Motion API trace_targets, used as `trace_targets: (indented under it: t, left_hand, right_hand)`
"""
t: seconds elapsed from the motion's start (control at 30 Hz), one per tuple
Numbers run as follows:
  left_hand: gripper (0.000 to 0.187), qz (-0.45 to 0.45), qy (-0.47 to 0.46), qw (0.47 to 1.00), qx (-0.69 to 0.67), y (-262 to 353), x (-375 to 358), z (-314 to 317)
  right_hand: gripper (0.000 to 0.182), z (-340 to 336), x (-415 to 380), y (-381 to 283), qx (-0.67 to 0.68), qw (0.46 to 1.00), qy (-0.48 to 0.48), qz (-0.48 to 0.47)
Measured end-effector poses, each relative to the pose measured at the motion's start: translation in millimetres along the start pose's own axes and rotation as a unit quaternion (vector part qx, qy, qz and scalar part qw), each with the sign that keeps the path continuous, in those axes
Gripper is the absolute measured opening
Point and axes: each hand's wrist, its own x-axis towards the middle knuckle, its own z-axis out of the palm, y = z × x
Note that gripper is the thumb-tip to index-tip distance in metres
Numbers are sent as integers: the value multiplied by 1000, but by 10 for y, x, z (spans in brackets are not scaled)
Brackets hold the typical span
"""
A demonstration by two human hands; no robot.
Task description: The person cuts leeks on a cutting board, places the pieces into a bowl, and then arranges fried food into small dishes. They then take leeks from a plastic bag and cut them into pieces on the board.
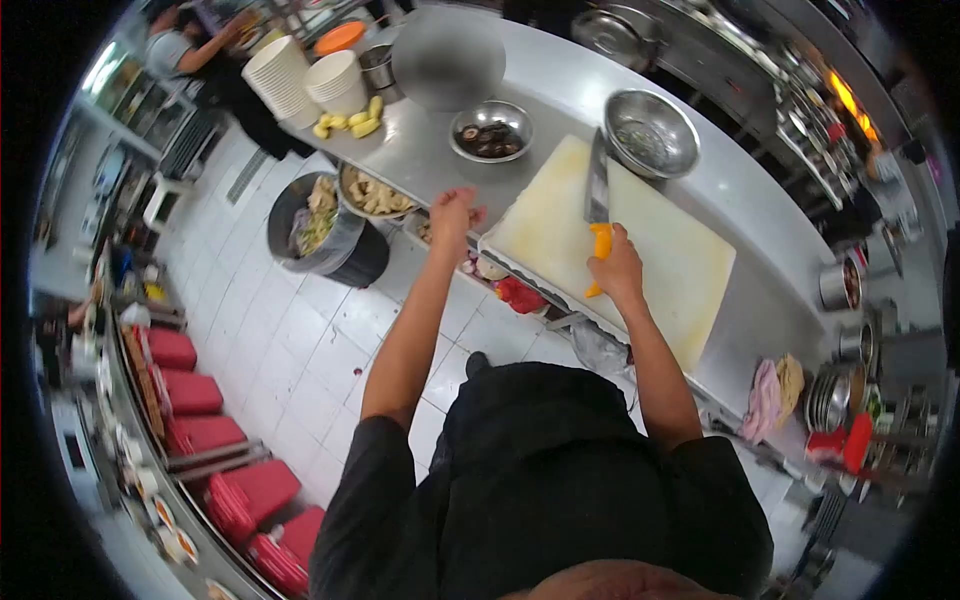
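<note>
My right hand (618, 262) is wrapped round the yellow handle of a kitchen knife (597, 185). The broad blade lies over the white cutting board (670, 235), its tip pointing away from me, close to a large metal bowl (675, 112). My left hand (455, 212) hovers near the counter's front edge, left of the board, fingers loosely bent and apart with nothing visible in them. Beyond it, a smaller metal bowl (527, 127) contains dark brown pieces that look like mushrooms.
Stacked white tubs (275, 75) and yellow vegetables (365, 127) occupy the counter's left end. Below stand a lined bin of scraps (345, 250) and a pan of pale pieces (375, 195). Cloths (765, 400) lie at right. Another person (200, 70) stands at far left.
</note>
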Motion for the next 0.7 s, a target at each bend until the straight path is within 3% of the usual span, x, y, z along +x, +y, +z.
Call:
trace_targets:
  t: [0.07,0.1,0.17,0.3,0.33,0.4,0.43,0.5,0.53,0.63,0.7]
  left_hand:
    - [44,-32,25,999,-24,-275,124,293]
    - [42,34,29,998,39,639,908,-9]
    - [39,10,48,998,45,458,1079,70]
    - [29,3,-63,998,-23,251,1599,-151]
    - [27,166,-120,943,263,247,1701,-334]
    - [26,-3,-87,995,58,265,1877,-264]
    - [26,23,-107,993,51,139,2161,-356]
    - [28,-15,-58,995,74,251,2020,-316]
    - [29,-19,-86,996,35,306,1971,-334]
    - [29,-61,-98,993,34,358,2108,-340]
    - [26,-48,-105,993,39,312,2215,-399]
  right_hand:
    - [70,-273,-243,258,-35,999,11,30]
    - [67,278,218,-467,43,998,44,6]
    - [60,219,77,-260,17,998,54,13]
    - [55,134,-185,-98,53,986,147,52]
    - [55,162,-287,27,74,977,185,72]
    - [49,-98,-666,4,166,955,206,132]
    - [48,-142,-880,135,172,945,223,166]
    - [45,-204,-1248,338,187,931,230,214]
    - [44,-186,-1420,468,219,910,255,241]
    - [40,-190,-1976,812,227,879,331,257]
    - [39,-294,-2347,972,157,865,388,277]
